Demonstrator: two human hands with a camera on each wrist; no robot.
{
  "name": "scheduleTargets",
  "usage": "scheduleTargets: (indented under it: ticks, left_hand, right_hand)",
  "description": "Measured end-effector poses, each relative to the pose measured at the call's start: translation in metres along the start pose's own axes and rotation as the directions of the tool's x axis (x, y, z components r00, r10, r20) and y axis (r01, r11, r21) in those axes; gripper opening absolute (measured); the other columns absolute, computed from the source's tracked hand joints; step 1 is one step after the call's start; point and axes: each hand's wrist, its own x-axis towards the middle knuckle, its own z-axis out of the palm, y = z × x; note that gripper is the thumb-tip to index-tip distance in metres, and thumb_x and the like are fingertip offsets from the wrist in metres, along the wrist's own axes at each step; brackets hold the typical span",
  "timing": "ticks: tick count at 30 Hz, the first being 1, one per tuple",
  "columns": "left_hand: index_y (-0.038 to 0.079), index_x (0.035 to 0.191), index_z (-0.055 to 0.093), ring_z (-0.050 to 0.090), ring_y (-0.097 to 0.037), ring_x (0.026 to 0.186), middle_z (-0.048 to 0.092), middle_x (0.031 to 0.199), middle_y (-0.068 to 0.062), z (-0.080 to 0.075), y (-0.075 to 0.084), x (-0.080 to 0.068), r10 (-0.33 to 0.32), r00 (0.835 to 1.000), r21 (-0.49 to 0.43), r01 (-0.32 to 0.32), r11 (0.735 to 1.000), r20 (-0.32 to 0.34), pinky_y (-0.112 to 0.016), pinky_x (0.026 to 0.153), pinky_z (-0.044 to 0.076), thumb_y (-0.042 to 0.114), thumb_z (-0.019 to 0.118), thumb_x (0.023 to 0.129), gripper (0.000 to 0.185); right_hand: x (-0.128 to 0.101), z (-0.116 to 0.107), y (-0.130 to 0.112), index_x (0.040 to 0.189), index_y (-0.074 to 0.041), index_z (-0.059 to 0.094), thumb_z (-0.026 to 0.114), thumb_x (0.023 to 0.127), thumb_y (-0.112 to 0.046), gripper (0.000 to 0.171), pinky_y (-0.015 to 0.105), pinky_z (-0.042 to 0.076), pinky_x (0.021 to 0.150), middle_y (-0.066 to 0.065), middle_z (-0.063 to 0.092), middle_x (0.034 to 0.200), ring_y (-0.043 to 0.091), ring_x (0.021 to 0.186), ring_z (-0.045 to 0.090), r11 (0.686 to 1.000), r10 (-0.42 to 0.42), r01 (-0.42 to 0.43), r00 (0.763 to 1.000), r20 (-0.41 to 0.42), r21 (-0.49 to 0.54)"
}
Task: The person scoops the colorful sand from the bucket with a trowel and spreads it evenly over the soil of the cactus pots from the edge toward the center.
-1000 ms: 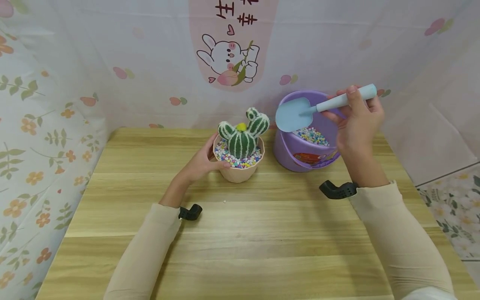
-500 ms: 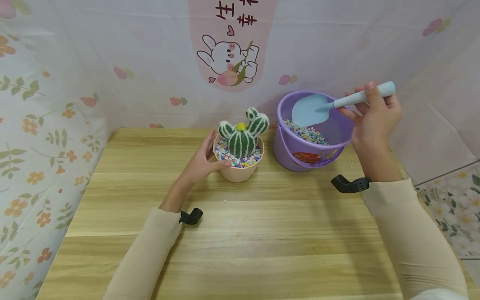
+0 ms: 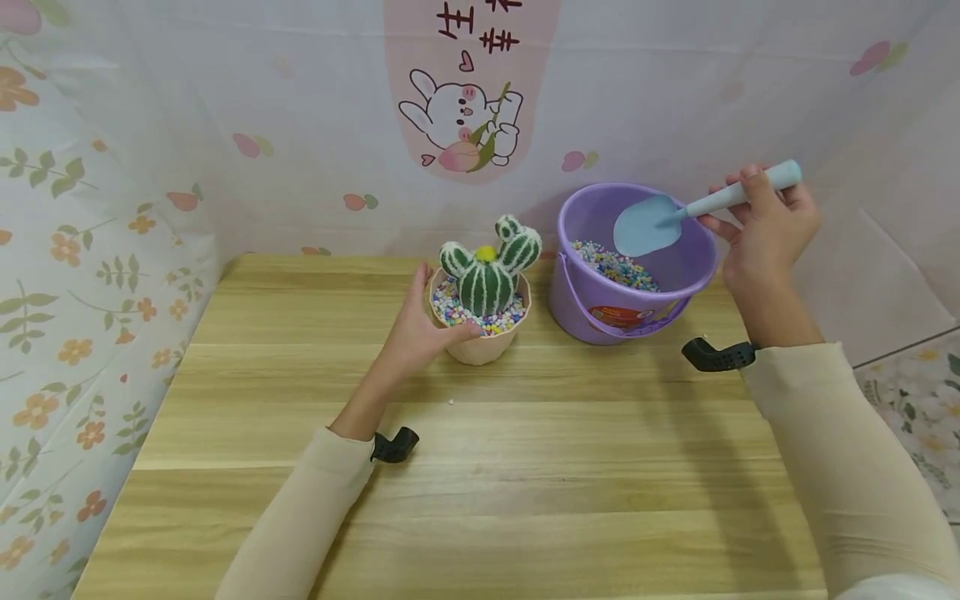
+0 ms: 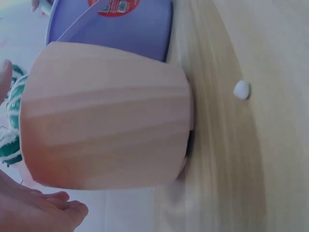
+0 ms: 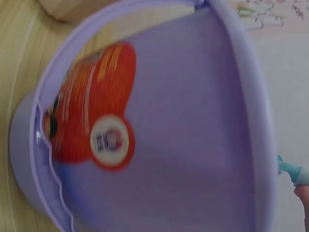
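Grip, right hand [image 3: 765, 229]: fingers curled round pale blue scoop [image 3: 678, 218], blade inside purple bucket [image 3: 592, 308] above coloured pebbles [image 3: 615, 265]. Grip, left hand [image 3: 423, 329]: cups pink pot [image 3: 480, 350] holding toy cactus [image 3: 487, 271] in pebbles. Left wrist view alone shows the pot's base on the worktop [image 3: 480, 467]; one stray white pebble [image 4: 241, 90] beside it. Bucket stands near back edge; front worktop bare.

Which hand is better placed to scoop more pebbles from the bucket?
Right. The right hand holds the blue trowel over the purple bucket, while the left hand grips the cactus pot.
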Motion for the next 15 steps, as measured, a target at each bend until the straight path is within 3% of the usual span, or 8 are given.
scheduleTargets:
  ticks: [5,11,15]
  left_hand:
    - [0.019,0.156,0.008,0.031,-0.021,0.141,0.028,0.155,-0.006,0.007,-0.006,0.001,0.060,0.998,-0.007,-0.060,0.998,0.002,-0.044,0.116,0.025,0.033,0.092,0.065,0.125]
    - [0.021,0.157,0.005,0.022,-0.027,0.145,0.018,0.160,-0.010,0.010,-0.007,0.001,0.031,1.000,0.099,-0.030,0.995,-0.004,-0.051,0.116,0.023,0.041,0.091,0.064,0.129]
    - [0.021,0.156,0.012,0.029,-0.023,0.141,0.026,0.155,-0.007,0.006,-0.009,0.005,0.067,0.997,0.067,-0.069,0.995,0.022,-0.046,0.115,0.026,0.038,0.092,0.064,0.123]
  right_hand:
    - [0.015,-0.005,0.000,0.099,0.001,0.064,0.079,0.080,-0.006,0.026,0.042,0.057,0.051,0.014,0.067,0.089,0.030,0.072,0.071,0.998,0.033,-0.033,0.999,0.002,-0.060]
    - [0.024,-0.004,-0.004,0.099,-0.002,0.065,0.085,0.074,-0.009,0.033,0.040,0.058,0.056,0.011,0.068,0.093,0.025,0.075,0.072,0.981,0.014,-0.013,1.000,0.003,-0.192]
    - [0.025,0.001,-0.006,0.100,-0.003,0.065,0.086,0.073,-0.010,0.035,0.037,0.058,0.055,0.009,0.069,0.094,0.024,0.078,0.071,0.964,-0.001,0.014,0.999,0.050,-0.264]
